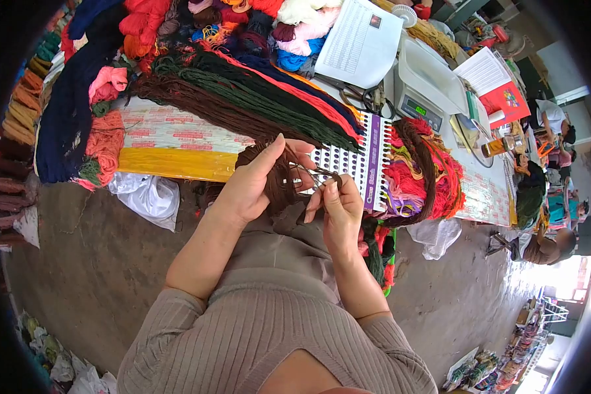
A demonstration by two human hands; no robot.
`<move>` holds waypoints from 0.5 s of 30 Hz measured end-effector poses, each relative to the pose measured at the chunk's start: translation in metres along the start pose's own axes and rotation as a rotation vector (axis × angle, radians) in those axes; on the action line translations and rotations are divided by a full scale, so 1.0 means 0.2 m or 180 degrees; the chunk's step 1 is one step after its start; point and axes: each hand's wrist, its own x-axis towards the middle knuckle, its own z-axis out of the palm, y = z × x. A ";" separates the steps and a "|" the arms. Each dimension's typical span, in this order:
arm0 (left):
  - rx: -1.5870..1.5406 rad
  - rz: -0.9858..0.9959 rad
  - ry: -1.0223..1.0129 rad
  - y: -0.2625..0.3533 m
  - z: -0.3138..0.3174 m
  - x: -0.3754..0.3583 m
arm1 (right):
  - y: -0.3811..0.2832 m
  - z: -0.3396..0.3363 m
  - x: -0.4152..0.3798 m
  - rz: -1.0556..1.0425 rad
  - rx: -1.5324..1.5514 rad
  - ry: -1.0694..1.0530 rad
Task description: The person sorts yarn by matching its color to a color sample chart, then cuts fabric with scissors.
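Observation:
My left hand (248, 190) is wrapped round a bundle of dark brown yarn (284, 182), with the thumb up and the fingers behind it. On the other side my right hand (339, 209) pinches strands pulled out from that same bundle. Just beyond both hands lies a white perforated thread card (354, 164) with a purple "Cross Stitch" strip. Long brown strands (194, 98), green strands (243, 88) and pink strands (289, 85) stretch across the table to the card's holes. The bundle hides part of the card's near corner.
A scale (427, 92) with a white tray stands at the back right, beside a printed sheet (360, 43) and scissors (377, 102). Red and multicoloured yarn (423, 174) is heaped right of the card. Navy yarn (65, 131) hangs over the left table edge. Other people are at the far right.

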 end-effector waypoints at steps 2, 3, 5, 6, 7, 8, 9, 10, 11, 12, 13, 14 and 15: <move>-0.0024 0.0005 -0.0063 0.00 -0.01 0.00 | 0.00 0.00 0.00 0.0061 -0.0090 0.0040; -0.0028 0.0008 -0.0058 0.00 -0.01 0.00 | 0.01 0.00 0.00 0.0066 -0.0091 0.0037; -0.0136 0.0032 -0.0038 -0.01 -0.01 0.00 | 0.01 0.00 0.00 0.0088 -0.0097 0.0111; -0.0139 0.0039 -0.0031 -0.01 -0.01 0.00 | 0.01 0.01 0.00 0.0094 -0.0099 0.0102; -0.0351 -0.0013 -0.0069 -0.01 -0.02 0.00 | 0.00 0.01 0.00 0.0218 -0.0022 0.0156; -0.0563 -0.0066 -0.0108 -0.01 -0.02 0.00 | 0.00 0.02 0.00 0.0341 0.0055 0.0210; -0.0564 -0.0061 -0.0105 0.00 0.00 0.00 | -0.01 0.02 0.00 0.0578 0.0011 0.0117; -0.0433 -0.0145 0.0131 0.03 0.02 -0.01 | -0.02 0.02 0.00 0.0815 -0.0033 0.0025; -0.0301 -0.0232 0.0367 0.04 0.03 -0.02 | -0.03 0.00 -0.02 0.1031 -0.0288 -0.0290; -0.0299 -0.0236 0.0369 0.05 0.00 -0.02 | -0.05 0.00 -0.03 0.0968 -0.0833 -0.0580; 0.0399 -0.0126 0.0158 0.05 -0.04 -0.03 | -0.03 -0.01 -0.04 0.0450 -0.1146 -0.0511; 0.1095 -0.0018 -0.0060 0.06 -0.08 -0.05 | -0.01 -0.01 -0.05 -0.0069 -0.1454 -0.0434; 0.1695 -0.0019 0.0295 0.09 -0.07 -0.07 | -0.07 -0.03 -0.05 -0.0411 -0.2088 -0.0053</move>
